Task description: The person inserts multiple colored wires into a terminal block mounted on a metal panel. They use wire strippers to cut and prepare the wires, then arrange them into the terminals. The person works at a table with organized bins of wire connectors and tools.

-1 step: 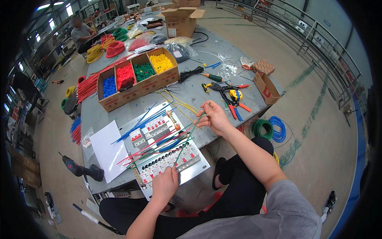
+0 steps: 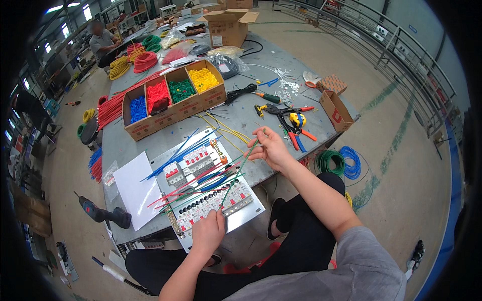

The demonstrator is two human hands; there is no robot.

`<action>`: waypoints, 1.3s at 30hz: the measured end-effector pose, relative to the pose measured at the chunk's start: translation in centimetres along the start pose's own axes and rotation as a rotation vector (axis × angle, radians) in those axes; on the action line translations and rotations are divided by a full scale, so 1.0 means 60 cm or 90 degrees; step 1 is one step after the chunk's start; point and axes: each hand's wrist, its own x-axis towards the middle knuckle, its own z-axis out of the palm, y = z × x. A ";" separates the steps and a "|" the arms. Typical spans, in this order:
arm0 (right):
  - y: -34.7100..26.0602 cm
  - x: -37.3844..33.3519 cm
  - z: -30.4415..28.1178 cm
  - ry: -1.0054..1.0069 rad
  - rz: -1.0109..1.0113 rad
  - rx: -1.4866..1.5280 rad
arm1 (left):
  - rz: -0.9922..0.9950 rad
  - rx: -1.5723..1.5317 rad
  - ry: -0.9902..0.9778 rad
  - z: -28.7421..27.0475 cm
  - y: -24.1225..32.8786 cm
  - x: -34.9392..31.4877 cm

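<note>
Nothing has shifted since the earlier frame: both hands and every wire sit where they did. Taking the panel (image 2: 251, 210) as the landmark, the left hand (image 2: 208, 232) rests on its near edge, fingers curled down against the lower row of breakers (image 2: 213, 203), apparently pinning the low end of a green wire (image 2: 240, 170); the grip itself is hidden under the knuckles. That wire rises from the panel's near row up and off its far right corner, where the right hand (image 2: 271, 146) has its fingers closed in a pinch on the upper end.

Such a wire looks light and thin, springy more than limp: it holds a fairly straight line between the two hands. Its insulation is probably smooth, so a pinch near the end, as here, should guide it better than a hold at mid-length, where it would bow.

Red, blue and green wires (image 2: 191, 178) fan across the panel's middle. Beyond its far edge stands a box (image 2: 173, 98) of coloured pieces; pliers (image 2: 291, 120) lie to the far right, a drill (image 2: 105, 214) off the left side.
</note>
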 end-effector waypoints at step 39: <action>0.018 -0.021 0.019 -0.075 0.090 -0.065 | -0.058 -0.144 -0.059 -0.009 -0.006 0.003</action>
